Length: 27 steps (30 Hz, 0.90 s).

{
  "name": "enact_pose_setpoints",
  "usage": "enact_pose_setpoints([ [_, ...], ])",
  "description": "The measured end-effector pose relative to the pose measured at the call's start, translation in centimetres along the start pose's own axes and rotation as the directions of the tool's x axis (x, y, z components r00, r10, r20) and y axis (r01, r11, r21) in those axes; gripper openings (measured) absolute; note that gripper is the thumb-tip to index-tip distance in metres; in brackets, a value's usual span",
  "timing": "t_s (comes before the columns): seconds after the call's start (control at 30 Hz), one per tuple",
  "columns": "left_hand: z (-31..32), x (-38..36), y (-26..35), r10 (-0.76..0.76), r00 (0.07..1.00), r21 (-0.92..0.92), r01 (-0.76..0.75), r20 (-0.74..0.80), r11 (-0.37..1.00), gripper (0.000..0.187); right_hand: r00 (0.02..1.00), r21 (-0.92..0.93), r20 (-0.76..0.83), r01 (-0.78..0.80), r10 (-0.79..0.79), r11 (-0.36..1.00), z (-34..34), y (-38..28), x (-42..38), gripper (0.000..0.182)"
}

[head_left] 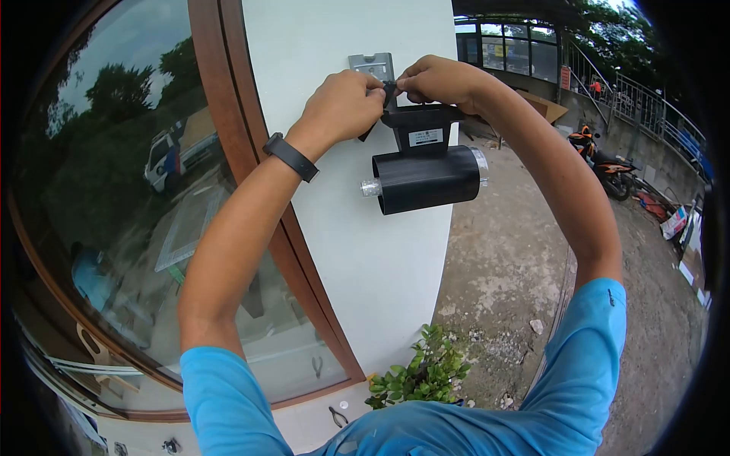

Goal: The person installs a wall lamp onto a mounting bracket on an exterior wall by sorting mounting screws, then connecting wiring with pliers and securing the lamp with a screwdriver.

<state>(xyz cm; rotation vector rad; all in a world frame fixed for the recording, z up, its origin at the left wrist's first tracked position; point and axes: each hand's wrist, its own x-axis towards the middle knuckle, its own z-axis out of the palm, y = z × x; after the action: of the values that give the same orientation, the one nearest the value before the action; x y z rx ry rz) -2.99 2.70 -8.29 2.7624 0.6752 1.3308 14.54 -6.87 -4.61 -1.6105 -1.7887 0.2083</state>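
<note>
The black cylindrical lamp (430,180) is being seen below both hands, in front of the white wall (365,273). Its long axis is being presented crosswise, nearly level, with the left end slightly lower. Above the cylinder, a box-shaped housing (423,123) bearing a pale label (426,137) is being carried on the same body; how the weight is being supported cannot be told. The right hand (445,82) is being positioned directly over the housing and is judged the nearer; the left hand (338,105) is being placed above and to the left of it.

Between the fingertips, a short dark strip (390,93) is being held by the left hand in a narrow pinch. The right hand's fingers are being brought close to the same strip, drawn in; whether it is being gripped by them cannot be told. A grey metal plate (372,66) is being displayed on the wall just behind and above the fingers.

Further out, the wall is being flanked on the left by brown-framed glass (262,342). A leafy plant (426,368) is being noted below, with pliers (338,416) nearby.
</note>
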Motion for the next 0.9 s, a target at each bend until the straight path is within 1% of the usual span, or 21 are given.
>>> enact_pose_setpoints([
  [0.07, -0.5, 0.8, 0.9, -0.060, 0.993, -0.011, 0.062, 0.104, 0.998, 0.033, 1.000, 0.008, 0.012, -0.007, 0.007, 1.000, -0.3, 0.3, 0.3, 0.031],
  [0.17, -1.7, 1.7, 1.8, -0.176, 0.942, -0.150, 0.225, 0.286, 0.963, 0.028, 1.000, 0.026, -0.008, 0.005, -0.005, 1.000, 0.1, 0.8, 0.6, 0.030],
  [0.2, -1.8, 1.6, 1.8, -0.210, 0.929, -0.183, 0.273, 0.304, 0.944, 0.026, 1.000, 0.032, -0.024, 0.015, -0.014, 0.999, 0.2, 0.5, 0.5, 0.030],
  [0.3, -2.9, 1.5, 1.6, -0.292, 0.885, -0.281, 0.403, 0.363, 0.871, 0.023, 0.997, -0.136, -0.060, 0.046, -0.055, 0.990, 0.3, -0.1, -0.4, 0.030],
  [0.37, -3.9, 1.0, 1.9, -0.320, 0.851, -0.360, 0.478, 0.417, 0.802, 0.024, 0.974, -0.265, -0.126, 0.149, -0.187, 0.953, 0.6, 0.7, 0.0, 0.029],
  [0.47, -3.3, 0.5, 0.9, -0.308, 0.819, -0.376, 0.512, 0.484, 0.772, 0.028, 0.909, -0.417, -0.213, 0.246, -0.357, 0.875, 1.7, 2.7, 1.1, 0.027],
  [0.5, -3.4, 0.5, 0.6, -0.307, 0.834, -0.414, 0.506, 0.458, 0.757, 0.029, 0.880, -0.460, -0.240, 0.269, -0.410, 0.846, 1.7, 2.5, 1.0, 0.026],
  [0.6, -3.4, 0.4, 0.1, -0.302, 0.869, -0.523, 0.481, 0.392, 0.704, 0.030, 0.857, -0.540, -0.281, 0.230, -0.431, 0.810, 2.1, 2.3, 0.6, 0.022],
  [0.7, -3.4, 0.9, 0.2, -0.288, 0.896, -0.627, 0.443, 0.339, 0.641, 0.030, 0.858, -0.588, -0.282, 0.198, -0.429, 0.784, 2.5, 2.1, 0.5, 0.021],
  [0.77, -3.1, 2.2, 0.8, -0.292, 0.909, -0.686, 0.416, 0.298, 0.596, 0.030, 0.858, -0.578, -0.293, 0.194, -0.423, 0.793, 2.6, 1.9, 0.4, 0.021],
  [0.87, -1.6, 4.3, 1.9, -0.340, 0.912, -0.690, 0.400, 0.231, 0.603, 0.025, 0.842, -0.582, -0.313, 0.195, -0.439, 0.789, 2.4, 1.6, 0.3, 0.020],
  [0.9, -1.5, 4.4, 2.3, -0.341, 0.909, -0.655, 0.412, 0.241, 0.634, 0.024, 0.837, -0.585, -0.322, 0.193, -0.443, 0.788, 2.4, 1.8, 0.3, 0.020],
])
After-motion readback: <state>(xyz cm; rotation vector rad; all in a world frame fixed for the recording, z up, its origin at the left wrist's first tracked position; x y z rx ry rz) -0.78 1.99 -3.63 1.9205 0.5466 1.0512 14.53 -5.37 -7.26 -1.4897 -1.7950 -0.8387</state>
